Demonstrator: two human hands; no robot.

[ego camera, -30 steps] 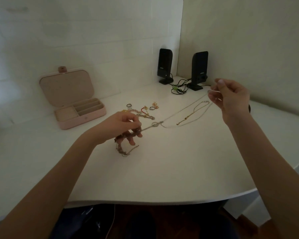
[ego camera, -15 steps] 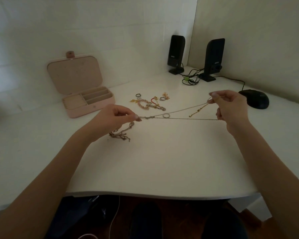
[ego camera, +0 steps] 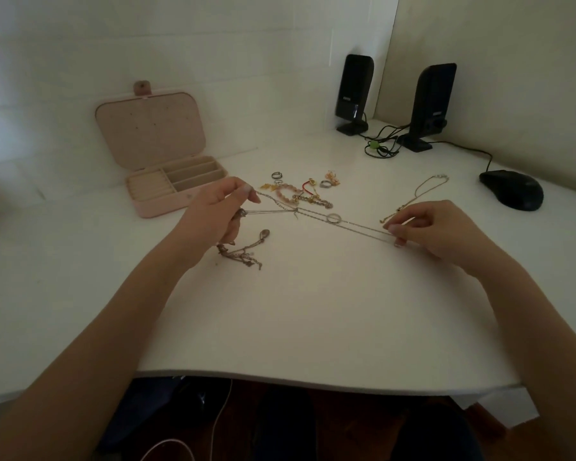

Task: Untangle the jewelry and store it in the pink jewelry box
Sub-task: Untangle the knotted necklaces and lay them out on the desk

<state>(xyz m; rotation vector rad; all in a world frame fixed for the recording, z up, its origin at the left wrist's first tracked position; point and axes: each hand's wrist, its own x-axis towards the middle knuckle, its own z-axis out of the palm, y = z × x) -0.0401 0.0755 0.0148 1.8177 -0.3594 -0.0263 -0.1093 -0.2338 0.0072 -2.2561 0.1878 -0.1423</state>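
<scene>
Hands [ego camera: 213,207] stretch chain [ego camera: 356,225] mid-desk [ego camera: 313,311].

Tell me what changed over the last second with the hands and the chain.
The right hand came down from mid-air to just above the table, still pinching the silver chain. The left hand kept its grip on the other end, so the chain now runs low between them. The tangled bundle lies on the table. The pink jewelry box stayed open.

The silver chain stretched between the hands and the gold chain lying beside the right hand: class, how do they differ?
The silver chain is pinched taut by left hand and right hand; the gold chain lies slack on the desk. The silver chain carries a ring pendant; the gold chain shows none. Both are thin.
</scene>
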